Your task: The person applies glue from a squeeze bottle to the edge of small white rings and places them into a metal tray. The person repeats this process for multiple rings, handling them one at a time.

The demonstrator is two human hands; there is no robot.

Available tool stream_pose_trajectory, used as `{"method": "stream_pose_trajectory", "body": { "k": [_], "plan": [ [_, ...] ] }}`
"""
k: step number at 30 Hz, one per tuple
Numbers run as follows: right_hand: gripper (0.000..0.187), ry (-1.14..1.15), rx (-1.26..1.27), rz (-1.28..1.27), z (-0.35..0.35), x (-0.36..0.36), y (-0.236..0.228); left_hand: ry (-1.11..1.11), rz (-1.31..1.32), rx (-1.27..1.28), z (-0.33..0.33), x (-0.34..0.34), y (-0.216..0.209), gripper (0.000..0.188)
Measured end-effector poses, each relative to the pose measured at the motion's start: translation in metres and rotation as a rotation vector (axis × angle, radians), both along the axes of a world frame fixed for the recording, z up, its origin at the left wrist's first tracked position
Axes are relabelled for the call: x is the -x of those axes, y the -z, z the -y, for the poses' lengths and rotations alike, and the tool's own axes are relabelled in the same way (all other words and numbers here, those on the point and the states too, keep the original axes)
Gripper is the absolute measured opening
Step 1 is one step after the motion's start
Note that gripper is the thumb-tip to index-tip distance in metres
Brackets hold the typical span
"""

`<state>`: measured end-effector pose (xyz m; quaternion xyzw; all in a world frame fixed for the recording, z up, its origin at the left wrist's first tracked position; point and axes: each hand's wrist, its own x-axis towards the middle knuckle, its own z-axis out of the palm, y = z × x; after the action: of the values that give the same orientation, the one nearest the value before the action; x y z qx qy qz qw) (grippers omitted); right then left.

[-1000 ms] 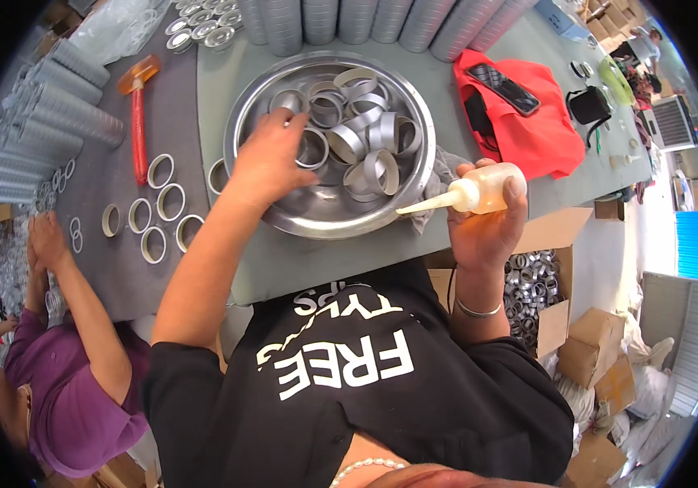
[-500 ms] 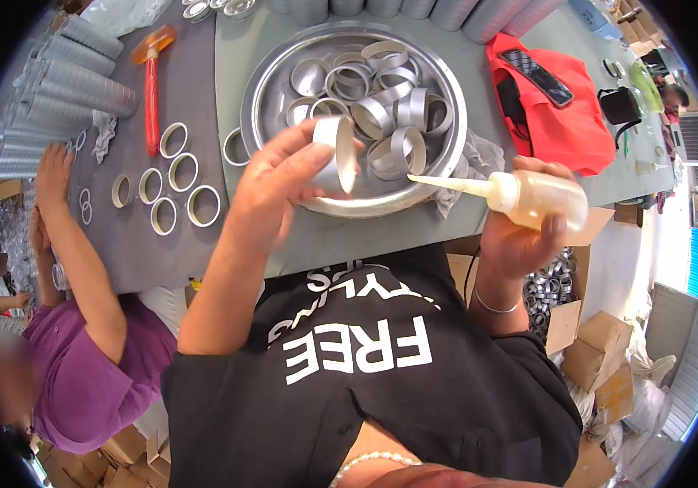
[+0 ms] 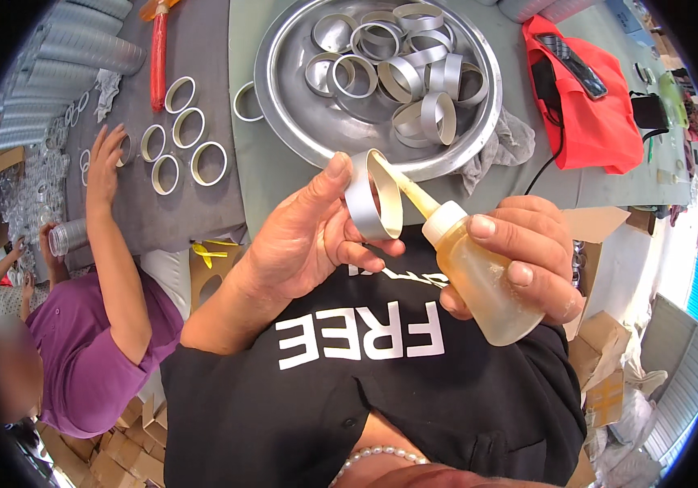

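Between the thumb and fingers of my left hand (image 3: 300, 232) is a silver ring (image 3: 361, 199) with a pale inner face, its opening turned toward the right. My right hand (image 3: 532, 260) grips a translucent squeeze bottle (image 3: 487, 285) with a white collar, holding amber liquid. The bottle's long tapered nozzle (image 3: 414, 191) points up and left, its tip at the ring's upper inner rim; whether it touches I cannot tell. Just beyond my hands, a round metal tray (image 3: 284, 134) holds several similar silver rings (image 3: 399, 79).
Several rings (image 3: 208, 163) stand on the grey table at left, by a red-handled mallet (image 3: 159, 65). A co-worker's hand (image 3: 103, 167) reaches among them; the other holds a clear ribbed cylinder (image 3: 68, 237). A red bag (image 3: 609, 134) with a phone (image 3: 573, 65) and a grey rag (image 3: 502, 150) lie right.
Both hands have come nearer to me, and the nozzle tip now meets the ring's opening. The bottle has tilted more upright. The co-worker's hand has shifted right toward the rings.
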<state>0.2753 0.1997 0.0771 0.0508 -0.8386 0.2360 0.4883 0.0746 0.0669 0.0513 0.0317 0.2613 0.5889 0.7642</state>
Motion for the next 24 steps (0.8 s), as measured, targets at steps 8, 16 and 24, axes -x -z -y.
{"method": "stream_pose_trajectory", "body": {
  "k": [8, 16, 24],
  "plan": [
    [0.057, -0.018, -0.005, -0.010, -0.004, 0.001, 0.005, -0.032, -0.510, -0.047, -0.002, -0.002, -0.016, 0.073],
    [0.067, -0.230, 0.226, 0.104, -0.011, -0.010, -0.001, -0.229, -0.767, -0.321, 0.001, -0.002, -0.012, 0.074],
    [0.066, -0.132, 0.539, 0.175, -0.014, -0.022, 0.000, -0.242, -1.345, -0.632, 0.000, 0.003, -0.013, 0.059]
  ]
}}
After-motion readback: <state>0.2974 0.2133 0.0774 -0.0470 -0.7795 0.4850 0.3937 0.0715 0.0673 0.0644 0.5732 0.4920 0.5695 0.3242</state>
